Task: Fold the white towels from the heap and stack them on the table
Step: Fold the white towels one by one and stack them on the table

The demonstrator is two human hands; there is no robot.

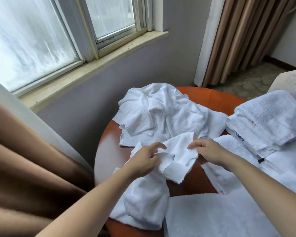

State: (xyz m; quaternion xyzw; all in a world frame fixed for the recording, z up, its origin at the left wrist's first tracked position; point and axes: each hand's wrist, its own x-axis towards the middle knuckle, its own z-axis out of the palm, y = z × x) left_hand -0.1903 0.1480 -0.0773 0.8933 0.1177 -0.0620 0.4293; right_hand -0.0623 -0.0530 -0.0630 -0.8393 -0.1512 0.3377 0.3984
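Two bare hands are seen near the centre of the frame, and one small towel [175,158] is held between them above the round orange-brown table [106,151]. The small towel's left edge is pinched by the left hand [146,157], thumb against curled fingers, with the forefinger stretched out over the cloth. Its right edge is gripped by the right hand [208,151], whose fingers are curled round the fabric. The small towel is crumpled and partly doubled over, and its lower corner hangs towards the tabletop.

Just beyond the hands, at the upper middle of the table, the heap [162,113] of unfolded white towels is spread, with part of it draped over the far rim. At the right of the frame a stack of folded towels [265,120] is piled, and blue and red marks are shown on its near edge. A folded towel [143,200] is laid at the lower centre, beside the left forearm, and a flat towel [212,216] is spread along the bottom edge next to it.

A window [32,40] and its pale sill [96,65] are seen at the upper left, and a brown curtain [246,40] at the upper right.
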